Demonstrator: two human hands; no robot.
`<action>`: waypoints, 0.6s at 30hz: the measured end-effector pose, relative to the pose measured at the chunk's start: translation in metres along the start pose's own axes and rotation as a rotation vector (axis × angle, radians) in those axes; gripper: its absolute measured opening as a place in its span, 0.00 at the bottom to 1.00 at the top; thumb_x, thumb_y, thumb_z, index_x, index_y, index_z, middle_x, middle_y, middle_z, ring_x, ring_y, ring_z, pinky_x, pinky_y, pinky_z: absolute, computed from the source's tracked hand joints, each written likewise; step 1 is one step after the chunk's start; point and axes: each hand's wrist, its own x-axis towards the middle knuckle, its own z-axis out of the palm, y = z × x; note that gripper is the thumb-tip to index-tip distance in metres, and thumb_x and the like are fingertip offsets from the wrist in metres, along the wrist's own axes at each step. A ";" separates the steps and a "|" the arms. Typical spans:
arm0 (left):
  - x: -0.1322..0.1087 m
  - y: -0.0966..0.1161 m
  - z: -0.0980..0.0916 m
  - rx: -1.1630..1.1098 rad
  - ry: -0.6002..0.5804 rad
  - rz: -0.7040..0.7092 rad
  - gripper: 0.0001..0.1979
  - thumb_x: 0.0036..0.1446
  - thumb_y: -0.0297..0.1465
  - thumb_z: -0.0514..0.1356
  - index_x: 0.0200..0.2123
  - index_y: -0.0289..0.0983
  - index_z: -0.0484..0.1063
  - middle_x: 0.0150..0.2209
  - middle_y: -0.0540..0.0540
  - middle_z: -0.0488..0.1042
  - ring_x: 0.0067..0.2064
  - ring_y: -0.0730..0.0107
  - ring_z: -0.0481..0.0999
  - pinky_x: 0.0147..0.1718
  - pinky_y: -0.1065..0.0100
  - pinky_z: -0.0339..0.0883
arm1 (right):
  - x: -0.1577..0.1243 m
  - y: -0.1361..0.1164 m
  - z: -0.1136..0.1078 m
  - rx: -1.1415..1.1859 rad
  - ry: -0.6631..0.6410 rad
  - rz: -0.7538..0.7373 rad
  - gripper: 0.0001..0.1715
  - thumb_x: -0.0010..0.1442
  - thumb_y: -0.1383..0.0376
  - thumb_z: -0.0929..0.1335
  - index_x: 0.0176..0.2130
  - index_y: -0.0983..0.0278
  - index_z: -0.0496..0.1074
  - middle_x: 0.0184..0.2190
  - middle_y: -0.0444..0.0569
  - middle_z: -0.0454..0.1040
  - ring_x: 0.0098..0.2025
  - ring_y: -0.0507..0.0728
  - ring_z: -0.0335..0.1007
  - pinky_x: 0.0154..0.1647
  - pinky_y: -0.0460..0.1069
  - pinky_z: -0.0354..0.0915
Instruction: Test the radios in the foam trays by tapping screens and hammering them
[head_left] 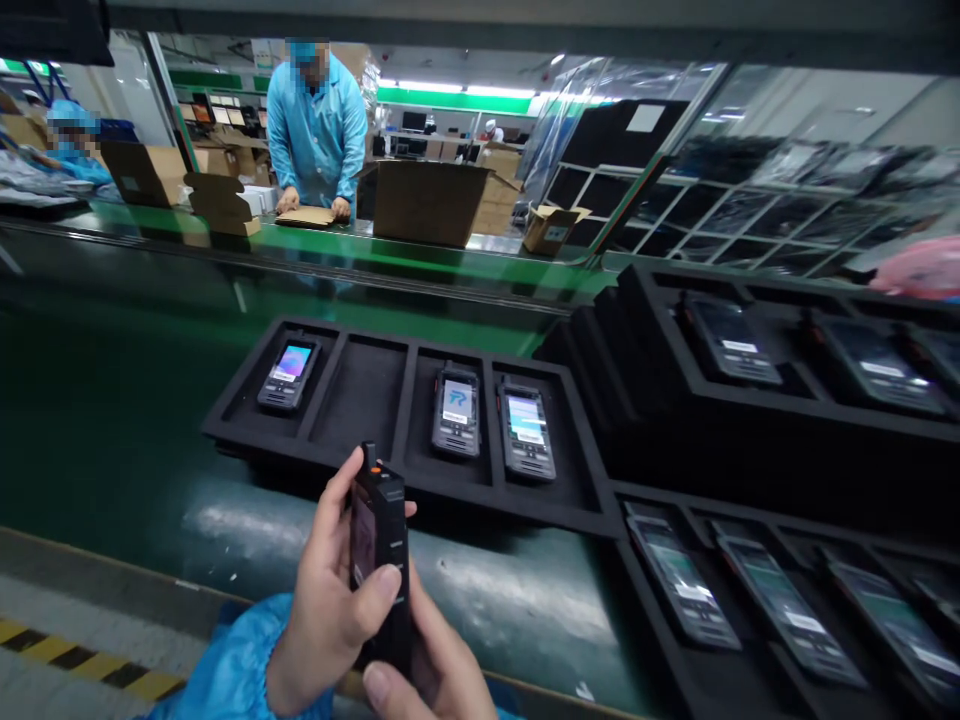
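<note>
A black handheld radio-like phone stands upright and edge-on in front of me, above the near edge of the green conveyor belt. My left hand is wrapped round its left side with the thumb across the edge. My right hand cups it from below and the right. Just beyond lies a black foam tray with four slots. Three slots hold lit phones. The second slot from the left is bare.
Stacked black foam trays with more phones fill the right side, and another tray sits at near right. Across the belt a person in a blue coat handles cardboard, beside an open carton. Yellow-black tape marks the near edge.
</note>
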 end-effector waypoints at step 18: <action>0.004 0.003 -0.019 -0.096 -0.418 -0.244 0.50 0.51 0.45 0.65 0.66 0.56 0.32 0.66 0.43 0.48 0.61 0.49 0.59 0.57 0.52 0.57 | 0.005 0.013 -0.011 -0.085 0.132 -0.191 0.47 0.55 0.58 0.70 0.66 0.57 0.48 0.65 0.52 0.54 0.64 0.64 0.53 0.62 0.59 0.55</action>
